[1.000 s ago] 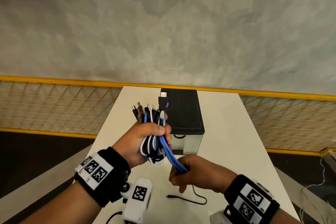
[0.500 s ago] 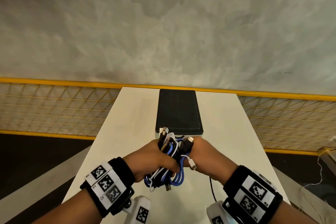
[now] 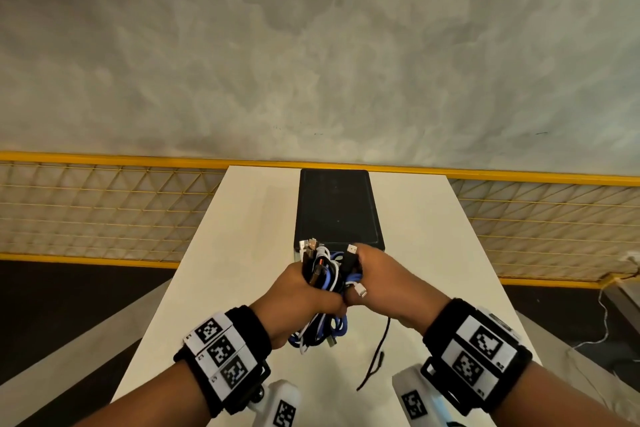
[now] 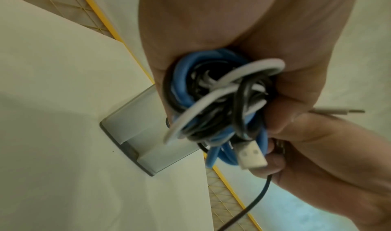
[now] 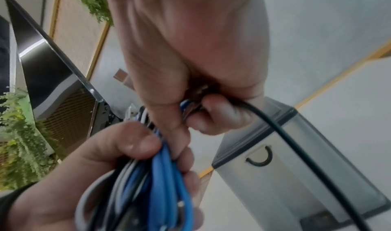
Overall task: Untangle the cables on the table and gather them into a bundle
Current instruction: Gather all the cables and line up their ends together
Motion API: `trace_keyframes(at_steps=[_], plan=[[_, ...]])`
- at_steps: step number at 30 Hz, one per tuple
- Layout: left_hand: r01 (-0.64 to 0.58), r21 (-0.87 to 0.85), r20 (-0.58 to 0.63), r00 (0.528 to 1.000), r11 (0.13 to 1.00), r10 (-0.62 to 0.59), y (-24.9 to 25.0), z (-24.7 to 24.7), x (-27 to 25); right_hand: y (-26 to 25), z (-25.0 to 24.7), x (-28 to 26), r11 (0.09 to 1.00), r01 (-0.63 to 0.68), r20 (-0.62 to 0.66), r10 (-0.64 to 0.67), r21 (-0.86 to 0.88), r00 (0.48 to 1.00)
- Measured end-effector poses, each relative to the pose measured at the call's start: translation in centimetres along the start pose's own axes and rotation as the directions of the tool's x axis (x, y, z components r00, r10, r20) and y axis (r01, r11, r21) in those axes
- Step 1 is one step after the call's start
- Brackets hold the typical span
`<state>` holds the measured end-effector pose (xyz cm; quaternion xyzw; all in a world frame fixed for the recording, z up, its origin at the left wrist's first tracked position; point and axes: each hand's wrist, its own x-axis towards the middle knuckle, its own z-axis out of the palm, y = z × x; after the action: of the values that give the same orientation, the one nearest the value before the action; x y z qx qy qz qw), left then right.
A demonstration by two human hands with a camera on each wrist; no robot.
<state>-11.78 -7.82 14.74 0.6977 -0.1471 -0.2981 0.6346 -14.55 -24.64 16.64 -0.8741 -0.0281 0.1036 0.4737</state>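
Note:
A bundle of blue, white and black cables (image 3: pixel 325 282) hangs above the white table (image 3: pixel 242 253), just in front of the box. My left hand (image 3: pixel 310 293) grips its middle, with plugs sticking out above and loops (image 3: pixel 318 333) hanging below. My right hand (image 3: pixel 372 276) presses against the bundle's right side and holds some plug ends. A thin black cable (image 3: pixel 381 347) trails from the right hand down to the table. In the left wrist view the coiled bundle (image 4: pixel 217 100) fills my palm, with a white USB plug (image 4: pixel 251 156) at its lower end. The right wrist view shows blue strands (image 5: pixel 167 181) under my left thumb.
A grey box with a black lid (image 3: pixel 337 211) stands on the table directly behind my hands. A yellow wire-mesh fence (image 3: pixel 104 211) runs behind the table against a grey wall. Bare tabletop lies left and right of the box.
The left hand has lowered the bundle from its raised position. The right hand, earlier pulling a blue cable below, has come up against the bundle. Since half a second ago, little has moved.

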Motion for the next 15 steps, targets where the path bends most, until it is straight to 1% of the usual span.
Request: trace_keyframes(at_steps=[2,4,8,10,12,15], plan=[[0.003,0.007,-0.018,1.0,1.0,-0.002,-0.4,-0.2,0.1,-0.1,-0.5,-0.3,0.999,-0.04,0.034,0.039,0.016,0.999],[0.009,0.011,-0.065,0.998,1.0,-0.008,-0.8,-0.7,0.2,0.2,-1.2,-0.4,0.991,-0.108,0.047,0.104,0.083,0.993],[0.025,-0.09,-0.141,0.989,0.996,-0.037,-0.6,-1.7,0.2,1.5,-2.2,-0.7,0.938,-0.177,-0.023,0.193,0.3,0.981],[0.056,-0.119,-0.113,0.991,0.991,-0.069,-0.1,-2.0,0.2,1.8,-2.1,-0.9,0.928,-0.16,-0.074,0.195,0.336,0.978],[0.085,-0.106,-0.043,0.995,0.991,-0.09,0.1,-2.1,0.3,1.6,-1.7,-0.9,0.927,-0.11,-0.106,0.158,0.359,0.982],[0.068,-0.084,-0.008,0.998,0.994,-0.069,-0.4,-1.6,0.5,0.8,-1.3,-0.6,0.925,-0.07,-0.08,0.108,0.374,0.991]])
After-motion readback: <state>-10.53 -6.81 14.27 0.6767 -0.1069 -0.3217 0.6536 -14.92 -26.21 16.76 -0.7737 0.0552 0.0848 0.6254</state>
